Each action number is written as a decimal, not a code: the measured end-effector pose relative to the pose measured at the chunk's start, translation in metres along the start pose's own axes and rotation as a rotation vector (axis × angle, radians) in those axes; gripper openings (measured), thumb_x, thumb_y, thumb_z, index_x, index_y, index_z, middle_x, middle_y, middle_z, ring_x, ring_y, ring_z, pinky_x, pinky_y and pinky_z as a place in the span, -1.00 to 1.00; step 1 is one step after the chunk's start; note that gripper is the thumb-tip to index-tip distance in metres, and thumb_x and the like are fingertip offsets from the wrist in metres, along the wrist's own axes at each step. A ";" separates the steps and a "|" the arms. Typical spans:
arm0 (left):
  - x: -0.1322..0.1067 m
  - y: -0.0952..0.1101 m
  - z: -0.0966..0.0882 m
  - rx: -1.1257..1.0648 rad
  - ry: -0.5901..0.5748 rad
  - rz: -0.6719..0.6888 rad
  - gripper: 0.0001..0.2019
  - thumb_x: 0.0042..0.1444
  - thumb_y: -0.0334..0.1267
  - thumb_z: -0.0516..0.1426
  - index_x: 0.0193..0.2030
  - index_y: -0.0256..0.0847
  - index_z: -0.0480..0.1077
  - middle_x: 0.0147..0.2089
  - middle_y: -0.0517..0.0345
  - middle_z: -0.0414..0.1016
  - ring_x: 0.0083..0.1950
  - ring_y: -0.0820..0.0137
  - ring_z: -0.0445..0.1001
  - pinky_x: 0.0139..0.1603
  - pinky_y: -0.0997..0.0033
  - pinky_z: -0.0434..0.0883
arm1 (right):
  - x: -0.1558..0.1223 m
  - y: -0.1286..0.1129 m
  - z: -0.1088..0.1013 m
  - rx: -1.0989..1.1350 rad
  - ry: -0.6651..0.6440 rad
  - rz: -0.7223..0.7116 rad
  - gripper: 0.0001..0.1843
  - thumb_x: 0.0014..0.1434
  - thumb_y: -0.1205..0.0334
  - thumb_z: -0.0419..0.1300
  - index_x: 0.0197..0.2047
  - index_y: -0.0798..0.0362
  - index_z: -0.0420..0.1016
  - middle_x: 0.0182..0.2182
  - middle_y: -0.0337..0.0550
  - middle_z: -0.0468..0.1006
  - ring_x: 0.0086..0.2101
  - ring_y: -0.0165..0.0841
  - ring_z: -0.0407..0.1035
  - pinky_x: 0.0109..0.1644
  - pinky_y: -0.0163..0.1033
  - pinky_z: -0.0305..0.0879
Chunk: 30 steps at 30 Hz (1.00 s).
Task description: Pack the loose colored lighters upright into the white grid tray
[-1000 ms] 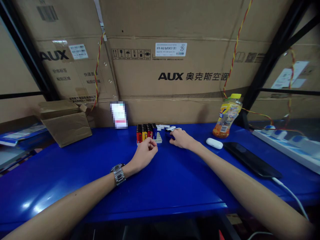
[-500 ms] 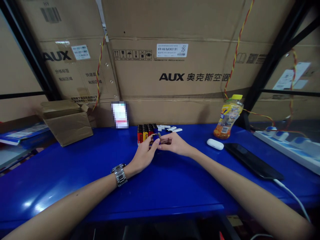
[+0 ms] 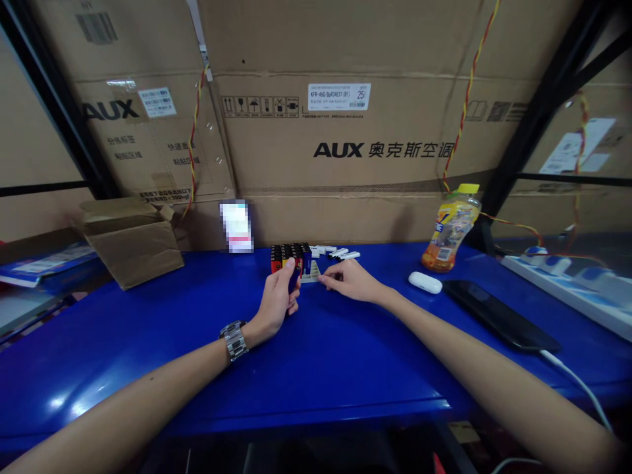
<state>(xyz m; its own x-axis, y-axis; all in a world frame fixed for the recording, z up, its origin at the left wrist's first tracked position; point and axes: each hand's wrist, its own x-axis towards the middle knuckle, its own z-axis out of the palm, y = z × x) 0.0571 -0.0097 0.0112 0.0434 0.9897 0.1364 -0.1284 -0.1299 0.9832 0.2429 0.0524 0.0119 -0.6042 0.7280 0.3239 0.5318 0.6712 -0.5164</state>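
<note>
My left hand (image 3: 276, 299), with a metal watch on its wrist, is closed round a small dark blue lighter (image 3: 295, 275) and holds it upright just in front of a white tray (image 3: 313, 272). The tray carries a row of upright lighters (image 3: 289, 255) in red, yellow, black and blue. My right hand (image 3: 349, 280) rests on the blue table (image 3: 316, 355) to the right of the tray, fingers curled with the tips touching the tray's front corner. Several small white pieces (image 3: 338, 253) lie behind that hand.
A small open cardboard box (image 3: 129, 238) stands at the left. An orange drink bottle (image 3: 450, 227), a white earbud case (image 3: 424, 282) and a black phone (image 3: 498, 315) with a white cable lie at the right. A power strip (image 3: 567, 280) is far right. Big cardboard cartons form the back wall.
My right hand picked a dark blue lighter off the table and passed it to my left hand, which now holds it at the tray. My right hand has moved to the tray's corner.
</note>
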 end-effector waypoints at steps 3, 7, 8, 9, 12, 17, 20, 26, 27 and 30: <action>0.000 0.003 -0.001 -0.017 0.041 -0.101 -0.54 0.18 0.11 0.00 -0.58 -0.18 0.17 -0.72 0.39 0.01 -0.75 0.61 -0.07 -0.76 0.56 -0.02 | 0.000 0.000 0.000 -0.011 -0.007 -0.025 -0.58 0.24 0.06 0.06 -0.55 0.10 0.45 -0.66 -0.26 0.40 -0.63 -0.50 0.13 -0.50 -0.32 0.04; 0.001 0.001 -0.002 0.020 0.055 -0.165 -0.59 0.18 -0.04 -0.06 -0.64 -0.17 0.13 -0.75 0.36 0.03 -0.78 0.61 -0.10 -0.79 0.57 -0.08 | -0.001 0.002 0.001 -0.024 -0.023 -0.045 -0.58 0.24 0.07 0.04 -0.57 0.10 0.39 -0.69 -0.32 0.27 -0.63 -0.52 0.03 -0.52 -0.32 -0.03; 0.001 0.000 -0.003 0.029 0.058 -0.174 -0.59 0.17 -0.06 -0.08 -0.66 -0.17 0.12 -0.76 0.35 0.03 -0.78 0.61 -0.11 -0.79 0.58 -0.10 | -0.001 0.002 0.002 -0.028 -0.028 -0.050 -0.58 0.25 0.08 0.04 -0.57 0.10 0.38 -0.69 -0.33 0.24 -0.63 -0.52 0.02 -0.52 -0.32 -0.04; 0.001 0.000 -0.003 0.034 0.059 -0.176 -0.59 0.17 -0.08 -0.10 -0.67 -0.17 0.11 -0.76 0.34 0.03 -0.78 0.62 -0.12 -0.79 0.58 -0.11 | 0.000 0.003 0.002 -0.035 -0.030 -0.055 -0.58 0.25 0.08 0.03 -0.57 0.10 0.37 -0.69 -0.34 0.22 -0.63 -0.52 0.00 -0.52 -0.32 -0.06; 0.002 0.000 -0.003 0.037 0.060 -0.179 -0.58 0.16 -0.10 -0.11 -0.69 -0.19 0.13 -0.77 0.34 0.03 -0.79 0.63 -0.13 -0.79 0.60 -0.12 | 0.001 0.005 0.003 -0.069 -0.040 -0.071 -0.58 0.26 0.10 0.01 -0.57 0.10 0.37 -0.68 -0.35 0.18 -0.61 -0.52 -0.03 -0.51 -0.32 -0.07; 0.003 -0.003 -0.002 -0.007 0.084 -0.188 -0.58 0.17 -0.07 -0.11 -0.65 -0.20 0.17 -0.76 0.36 0.01 -0.78 0.62 -0.12 -0.78 0.59 -0.10 | 0.001 0.002 0.003 -0.090 -0.065 -0.087 -0.60 0.26 0.13 0.01 -0.55 0.12 0.40 -0.67 -0.35 0.16 -0.60 -0.52 -0.05 -0.51 -0.32 -0.08; 0.004 -0.008 -0.002 -0.041 0.050 -0.135 -0.55 0.19 0.03 -0.10 -0.60 -0.21 0.22 -0.75 0.38 0.00 -0.76 0.60 -0.09 -0.75 0.58 -0.05 | -0.001 -0.004 0.002 -0.068 -0.083 -0.083 -0.60 0.26 0.13 0.01 -0.51 0.13 0.45 -0.67 -0.34 0.19 -0.61 -0.52 -0.05 -0.51 -0.32 -0.08; 0.004 -0.015 -0.004 0.177 -0.038 0.140 -0.67 0.23 -0.04 -0.03 -0.31 -0.25 0.37 -0.49 0.23 0.32 -0.49 0.47 0.29 -0.46 0.48 0.27 | -0.004 -0.026 0.002 0.116 -0.006 -0.030 -0.56 0.28 0.03 0.01 -0.51 0.11 0.42 -0.65 -0.27 0.35 -0.62 -0.51 0.14 -0.50 -0.33 0.06; 0.004 -0.015 -0.004 0.246 -0.046 0.180 -0.73 0.22 -0.09 -0.01 -0.23 -0.24 0.38 -0.43 0.21 0.35 -0.44 0.44 0.31 -0.41 0.46 0.29 | -0.005 -0.029 0.002 0.164 0.033 -0.010 -0.55 0.28 0.00 0.00 -0.51 0.10 0.40 -0.63 -0.24 0.39 -0.61 -0.49 0.19 -0.48 -0.33 0.11; 0.004 -0.014 -0.005 0.421 -0.086 0.260 -0.73 0.24 -0.14 -0.01 -0.05 -0.22 0.36 -0.35 0.16 0.40 -0.36 0.38 0.35 -0.31 0.38 0.34 | -0.003 -0.035 0.007 0.259 0.138 0.044 -0.56 0.27 -0.05 0.01 -0.50 0.07 0.32 -0.59 -0.21 0.44 -0.56 -0.45 0.30 -0.44 -0.30 0.20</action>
<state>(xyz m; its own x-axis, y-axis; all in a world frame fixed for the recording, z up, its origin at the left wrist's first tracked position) 0.0545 -0.0038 -0.0029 0.1465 0.9151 0.3756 0.2644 -0.4021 0.8766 0.2219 0.0252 0.0236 -0.4881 0.7797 0.3921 0.3759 0.5933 -0.7118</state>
